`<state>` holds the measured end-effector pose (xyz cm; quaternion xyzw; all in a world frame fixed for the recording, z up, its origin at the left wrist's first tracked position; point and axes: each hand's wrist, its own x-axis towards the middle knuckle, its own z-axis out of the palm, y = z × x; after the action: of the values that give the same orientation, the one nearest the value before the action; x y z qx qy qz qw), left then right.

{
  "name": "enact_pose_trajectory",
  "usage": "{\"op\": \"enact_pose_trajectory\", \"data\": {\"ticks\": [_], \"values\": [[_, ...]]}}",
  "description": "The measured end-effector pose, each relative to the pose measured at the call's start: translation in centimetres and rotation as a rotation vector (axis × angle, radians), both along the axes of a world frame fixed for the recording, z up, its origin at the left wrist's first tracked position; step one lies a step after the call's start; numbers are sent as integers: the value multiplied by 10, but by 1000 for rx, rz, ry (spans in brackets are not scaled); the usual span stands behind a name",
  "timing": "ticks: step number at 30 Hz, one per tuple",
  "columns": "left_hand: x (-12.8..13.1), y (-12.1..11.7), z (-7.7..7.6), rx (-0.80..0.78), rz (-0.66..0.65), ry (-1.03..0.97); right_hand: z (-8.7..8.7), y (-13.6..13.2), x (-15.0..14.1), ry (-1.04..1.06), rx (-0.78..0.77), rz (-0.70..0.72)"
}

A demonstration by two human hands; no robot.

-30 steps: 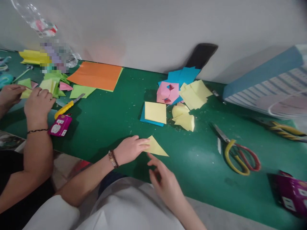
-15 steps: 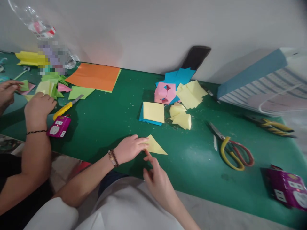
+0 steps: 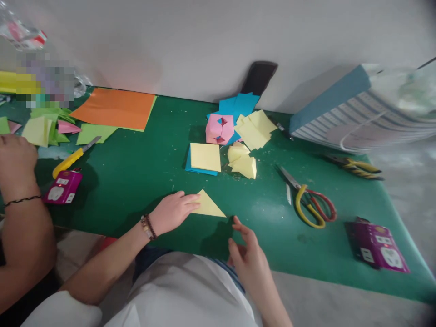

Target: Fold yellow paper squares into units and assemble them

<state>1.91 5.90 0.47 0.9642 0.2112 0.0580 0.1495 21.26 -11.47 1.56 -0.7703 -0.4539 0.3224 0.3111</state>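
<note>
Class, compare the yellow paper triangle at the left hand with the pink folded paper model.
The yellow paper triangle lies flat; the pink folded paper model stands up as a bulky block. The triangle has plain faces; the model has openings. The left hand touches the triangle, not the model. Both are paper on the green mat.

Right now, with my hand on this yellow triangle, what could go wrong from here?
The yellow paper triangle is held down only by the fingertips of your left hand, so it could slip out of line. Your right hand is off the paper, and if it reaches right, the scissors and a narrow metal strip, possibly a loose blade, lie on the green cutting mat and could nick it.
</note>
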Motion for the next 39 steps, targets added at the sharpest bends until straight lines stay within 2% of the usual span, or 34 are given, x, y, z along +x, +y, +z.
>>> {"op": "enact_pose_trajectory", "data": {"ticks": [5,8,10,14,21,29,39], "values": [[-1,2,1,-34,-10,3,0,20,10,-430,196,8],[-1,8,3,-89,-41,37,-9,41,4,-725,273,117],[0,12,6,-131,-74,58,-17,52,-2,-829,298,189],[2,19,9,-172,-121,88,-25,62,-15,-853,335,253],[3,25,14,-233,-149,102,-26,76,-50,-870,400,343],[3,37,12,-344,-205,156,-31,87,-73,-841,475,333],[3,40,5,-420,-205,83,-35,91,-83,-784,517,324]]}}
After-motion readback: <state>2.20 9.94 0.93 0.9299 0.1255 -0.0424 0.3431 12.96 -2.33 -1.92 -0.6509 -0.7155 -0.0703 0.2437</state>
